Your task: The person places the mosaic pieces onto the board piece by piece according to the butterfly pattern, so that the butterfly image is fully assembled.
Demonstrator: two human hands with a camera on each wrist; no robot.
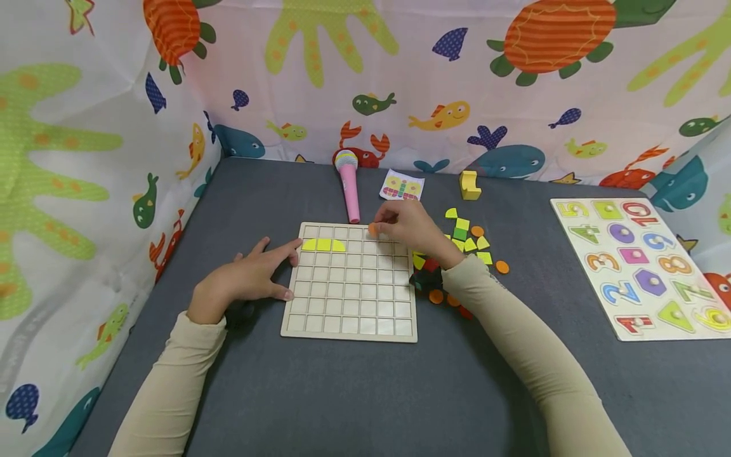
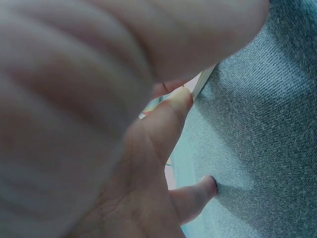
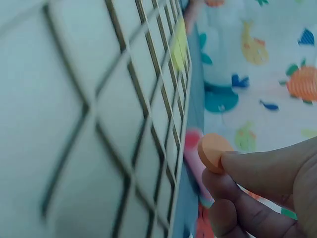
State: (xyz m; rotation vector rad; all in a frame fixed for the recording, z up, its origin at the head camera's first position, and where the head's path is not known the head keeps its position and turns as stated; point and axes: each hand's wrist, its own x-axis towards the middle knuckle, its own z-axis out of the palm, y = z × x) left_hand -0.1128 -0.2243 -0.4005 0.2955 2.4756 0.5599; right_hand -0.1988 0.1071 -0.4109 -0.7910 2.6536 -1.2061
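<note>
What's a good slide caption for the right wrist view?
Fingers pinch an orange disc near a gridded board, pink microphone beyond.

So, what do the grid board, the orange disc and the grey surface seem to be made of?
Grid board: probably wood, smooth with a faint sheen; its beige colour suggests this.
Orange disc: matt, perhaps painted wood or plastic; its even colour leaves this open.
Grey surface: most likely dull woven fabric, since the left wrist view shows fine threads.
</note>
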